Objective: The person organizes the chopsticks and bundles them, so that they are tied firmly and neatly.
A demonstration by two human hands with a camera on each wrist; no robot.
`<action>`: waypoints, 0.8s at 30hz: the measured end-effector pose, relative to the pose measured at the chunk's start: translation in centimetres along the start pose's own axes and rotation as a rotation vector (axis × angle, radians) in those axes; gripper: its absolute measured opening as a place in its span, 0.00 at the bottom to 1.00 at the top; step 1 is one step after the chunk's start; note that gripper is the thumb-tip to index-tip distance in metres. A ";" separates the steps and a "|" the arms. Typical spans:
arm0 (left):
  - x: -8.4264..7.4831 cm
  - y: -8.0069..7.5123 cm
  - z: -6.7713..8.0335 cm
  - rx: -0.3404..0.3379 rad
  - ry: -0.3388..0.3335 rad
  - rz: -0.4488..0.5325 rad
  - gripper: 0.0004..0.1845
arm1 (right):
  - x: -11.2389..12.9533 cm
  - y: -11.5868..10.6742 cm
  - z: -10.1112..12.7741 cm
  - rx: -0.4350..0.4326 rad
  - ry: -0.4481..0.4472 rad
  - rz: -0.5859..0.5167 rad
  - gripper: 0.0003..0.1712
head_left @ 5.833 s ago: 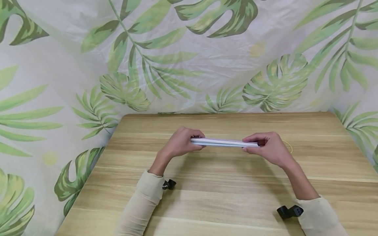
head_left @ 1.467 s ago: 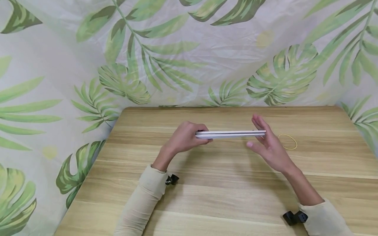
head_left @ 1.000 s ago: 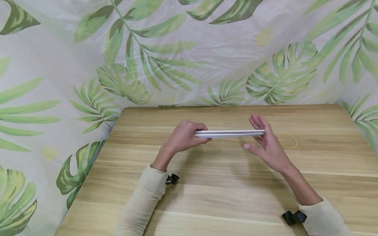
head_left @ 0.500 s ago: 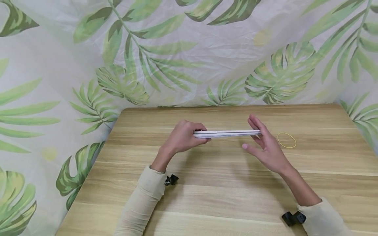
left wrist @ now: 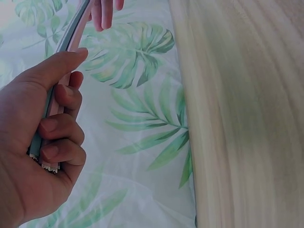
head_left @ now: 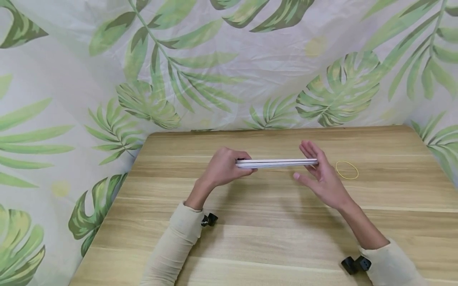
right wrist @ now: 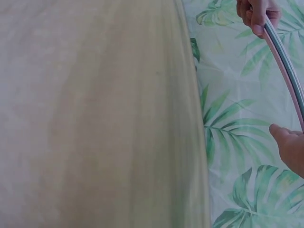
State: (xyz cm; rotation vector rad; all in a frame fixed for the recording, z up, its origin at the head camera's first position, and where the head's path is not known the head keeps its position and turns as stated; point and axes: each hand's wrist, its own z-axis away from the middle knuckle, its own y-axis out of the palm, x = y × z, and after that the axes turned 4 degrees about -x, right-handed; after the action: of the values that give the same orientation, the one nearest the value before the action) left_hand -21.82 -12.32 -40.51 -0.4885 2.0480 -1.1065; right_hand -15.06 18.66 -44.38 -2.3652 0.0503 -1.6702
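White and thin, the stack of cards [head_left: 277, 163] hangs level above the wooden desk [head_left: 272, 238], left of the yellow rubber band [head_left: 347, 170]. Left hand [head_left: 222, 169] fingers curl round one end — a firm pinch. Right hand [head_left: 320, 174] fingers are straight, pressing the other end. It looks light, bendy and apt to slide apart — best held at both ends.

Matt wood-grain table [head_left: 272, 222], seemingly laminate

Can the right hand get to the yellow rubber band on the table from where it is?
Probably yes. The right hand is open, only touching the end of the stack, and the rubber band lies just beside it with bare table between.
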 end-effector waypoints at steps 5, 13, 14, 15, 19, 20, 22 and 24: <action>0.3 -0.3 0.0 -0.012 -0.026 0.031 0.07 | 0.3 -0.4 -0.2 -0.019 0.004 -0.028 0.53; 0.4 -0.1 0.0 -0.006 -0.027 0.017 0.08 | 0.2 0.5 0.2 0.009 -0.033 -0.075 0.52; 0.3 0.0 0.0 -0.008 -0.022 0.005 0.08 | 0.2 0.7 0.3 0.010 -0.033 -0.089 0.51; 0.3 0.0 0.0 -0.009 -0.018 -0.009 0.09 | 0.2 0.8 0.3 0.010 -0.029 -0.102 0.51; 0.2 0.0 0.0 -0.021 0.007 -0.069 0.09 | 0.4 0.9 0.3 0.019 0.032 -0.112 0.49; 0.2 -0.1 0.0 -0.025 0.014 -0.082 0.09 | 0.6 0.8 0.2 0.023 0.055 -0.109 0.49; 0.2 -0.2 0.0 -0.032 0.024 -0.099 0.09 | 0.7 0.6 0.2 0.022 0.086 -0.096 0.48; 0.2 -0.3 0.0 -0.037 0.026 -0.101 0.09 | 0.8 0.4 0.1 0.016 0.096 -0.079 0.49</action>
State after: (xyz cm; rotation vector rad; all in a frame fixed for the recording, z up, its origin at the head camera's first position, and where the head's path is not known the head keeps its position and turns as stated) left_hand -21.95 -12.67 -40.36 -0.6049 2.0890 -1.1408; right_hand -14.66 18.20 -43.76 -2.3026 -0.0399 -1.8132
